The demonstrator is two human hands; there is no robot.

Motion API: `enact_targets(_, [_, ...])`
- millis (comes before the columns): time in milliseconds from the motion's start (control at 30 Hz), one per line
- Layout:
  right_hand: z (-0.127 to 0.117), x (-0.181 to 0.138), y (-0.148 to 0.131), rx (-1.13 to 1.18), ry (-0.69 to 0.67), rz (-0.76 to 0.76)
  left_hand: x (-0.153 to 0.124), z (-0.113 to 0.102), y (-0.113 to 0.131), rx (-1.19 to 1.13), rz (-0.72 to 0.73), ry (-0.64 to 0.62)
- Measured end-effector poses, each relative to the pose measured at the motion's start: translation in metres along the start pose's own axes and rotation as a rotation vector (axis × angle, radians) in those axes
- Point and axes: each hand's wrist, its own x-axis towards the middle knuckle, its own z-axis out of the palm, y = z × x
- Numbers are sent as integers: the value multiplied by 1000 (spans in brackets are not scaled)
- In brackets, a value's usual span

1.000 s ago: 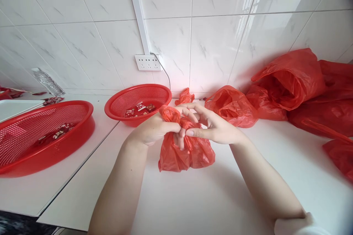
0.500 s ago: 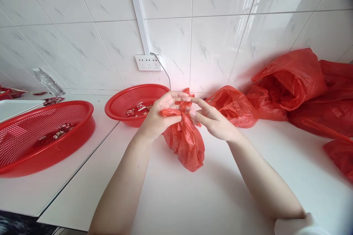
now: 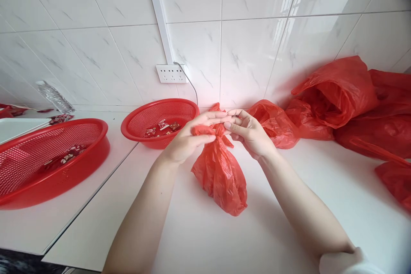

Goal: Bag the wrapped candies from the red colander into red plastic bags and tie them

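A small red plastic bag (image 3: 221, 175) stands on the white counter (image 3: 257, 231) in front of me, its top gathered into a neck. My left hand (image 3: 188, 139) pinches one end of the bag's handles at the neck. My right hand (image 3: 250, 132) grips the other end from the right, fingers closed on the plastic. Both hands meet just above the bag's neck. What is inside the bag is hidden.
Behind my left hand a round red mesh basket (image 3: 150, 116) holds a few red packets. A larger red basket (image 3: 93, 137) stands at the left. More red plastic bags (image 3: 337, 94) are heaped at the back right. A wall socket (image 3: 171, 73) and a plastic bottle (image 3: 54, 96) are at the wall.
Both hands have risen and drawn close at the bag's top. The bag has gone from squat and bunched to long and upright, with its neck pulled tighter.
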Motion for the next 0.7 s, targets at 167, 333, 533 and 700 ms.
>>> enact_targets(167, [-2,1,-2,137,-7,121,4,-2,-5,-161,-32,131])
enact_targets(333, [0,3,-5,222,101,123,12,3,-16,-239,27,322])
enact_targets(533, [-1,4,-7,365,77,180,16,5,-23,-213,115,409])
enact_targets(700, [-6,4,-10,334,51,190,13,1,-20,29,141,354])
